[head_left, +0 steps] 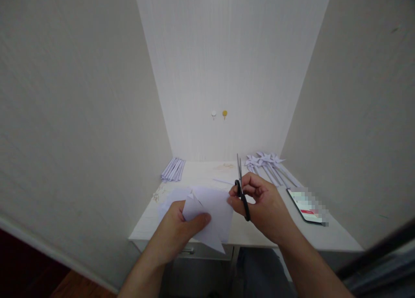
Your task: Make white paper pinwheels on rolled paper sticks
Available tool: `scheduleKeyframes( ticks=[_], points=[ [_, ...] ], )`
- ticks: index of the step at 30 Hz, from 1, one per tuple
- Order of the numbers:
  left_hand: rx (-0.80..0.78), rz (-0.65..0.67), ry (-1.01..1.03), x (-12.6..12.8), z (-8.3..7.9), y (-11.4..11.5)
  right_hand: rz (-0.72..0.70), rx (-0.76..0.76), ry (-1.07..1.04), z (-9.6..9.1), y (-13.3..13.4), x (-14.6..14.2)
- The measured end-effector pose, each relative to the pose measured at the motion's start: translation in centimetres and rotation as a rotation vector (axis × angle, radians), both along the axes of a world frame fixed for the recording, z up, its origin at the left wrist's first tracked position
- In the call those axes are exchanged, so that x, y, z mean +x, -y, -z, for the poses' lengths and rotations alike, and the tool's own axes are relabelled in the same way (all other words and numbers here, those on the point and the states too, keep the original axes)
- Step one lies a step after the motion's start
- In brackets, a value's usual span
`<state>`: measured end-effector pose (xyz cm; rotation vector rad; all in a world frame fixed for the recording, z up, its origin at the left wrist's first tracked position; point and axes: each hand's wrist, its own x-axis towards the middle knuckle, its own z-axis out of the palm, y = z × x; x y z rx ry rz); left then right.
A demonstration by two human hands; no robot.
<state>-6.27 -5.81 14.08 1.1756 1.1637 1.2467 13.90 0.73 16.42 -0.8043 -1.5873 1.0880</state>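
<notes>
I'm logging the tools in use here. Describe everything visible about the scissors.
The scissors have slim grey blades that look like metal, and black handle loops. The blades lie shut together, pointing up and away from the person, above the white desk. The right hand grips the handles, with one black loop showing below the fingers. The blades touch nothing: the folded white paper, pinched in the left hand, sits to their left, not between them.

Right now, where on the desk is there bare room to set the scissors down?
Bare: the back middle of the white desk, between the bundle of rolled white paper sticks and the white paper pinwheels; also the front right corner, nearer than the black smartphone. Crowded: the left centre, where loose white sheets lie beneath the left hand, and the right side.
</notes>
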Motion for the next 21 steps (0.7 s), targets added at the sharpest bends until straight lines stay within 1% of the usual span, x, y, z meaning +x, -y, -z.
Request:
scheduleKeyframes(
  ticks=[3, 5, 6, 8, 10, 12, 14, 16, 18, 21],
  points=[
    [-0.017, 0.002, -0.002, -0.2, 0.0, -0.2, 0.014, -0.003, -0.01, 0.1, -0.1, 0.0],
    [0.002, -0.051, 0.02, -0.2, 0.2, -0.3, 0.034, -0.027, -0.037, 0.2, -0.1, 0.0],
    [0.031, -0.102, 0.048, 0.0, 0.3, -0.4, 0.05, -0.043, -0.062, 0.3, -0.2, -0.1],
    [0.117, -0.246, 0.151, 0.8, 0.9, -0.6, 0.093, -0.079, -0.142, 0.7, -0.3, -0.5],
    [0.202, -0.381, 0.341, 2.1, 1.6, -0.7, 0.151, -0.109, -0.252, 1.4, -0.2, -1.1],
    [0.205, -0.368, 0.438, 3.4, 2.5, -0.7, 0.196, -0.138, -0.355, 2.2, 0.0, -1.9],
    [0.172, -0.395, 0.416, 4.2, 3.2, -0.8, 0.212, -0.166, -0.425, 3.1, 0.3, -2.7],
    [0.139, -0.433, 0.358, 4.6, 3.6, -0.9, 0.224, -0.183, -0.459, 4.0, 0.6, -3.3],
    [0.134, -0.458, 0.333, 4.5, 3.7, -1.0, 0.237, -0.186, -0.453, 4.8, 0.8, -3.6],
    [0.159, -0.473, 0.35, 4.0, 3.3, -1.3, 0.237, -0.172, -0.375, 5.5, 1.0, -3.7]
  ],
)
